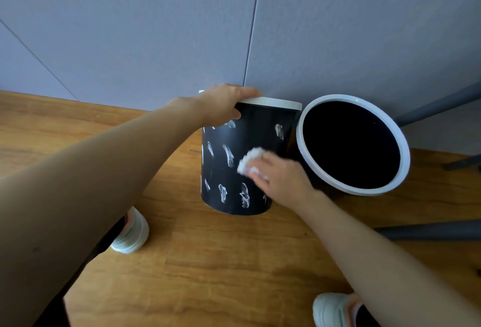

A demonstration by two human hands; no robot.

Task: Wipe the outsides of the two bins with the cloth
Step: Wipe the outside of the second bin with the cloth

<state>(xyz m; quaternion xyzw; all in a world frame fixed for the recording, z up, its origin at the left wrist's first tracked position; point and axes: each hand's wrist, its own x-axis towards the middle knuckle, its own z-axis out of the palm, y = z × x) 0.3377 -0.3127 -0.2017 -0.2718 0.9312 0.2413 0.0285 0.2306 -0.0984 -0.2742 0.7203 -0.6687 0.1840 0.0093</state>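
Observation:
Two black bins with white rims stand on a wooden floor by a grey wall. The left bin (pixel 234 170) is tilted away from me, and several white smears mark its side. My left hand (pixel 225 105) grips its white rim at the top left. My right hand (pixel 279 173) holds a crumpled white cloth (pixel 250 160) and presses it against the bin's side, right of centre. The right bin (pixel 302 141) stands close beside it, its dark open mouth facing me.
Grey metal furniture legs (pixel 432 230) cross the floor at the right, behind and beside the right bin. My white shoes show at the lower left (pixel 132 233) and bottom right (pixel 333 308). The grey wall (pixel 156 27) rises straight behind the bins.

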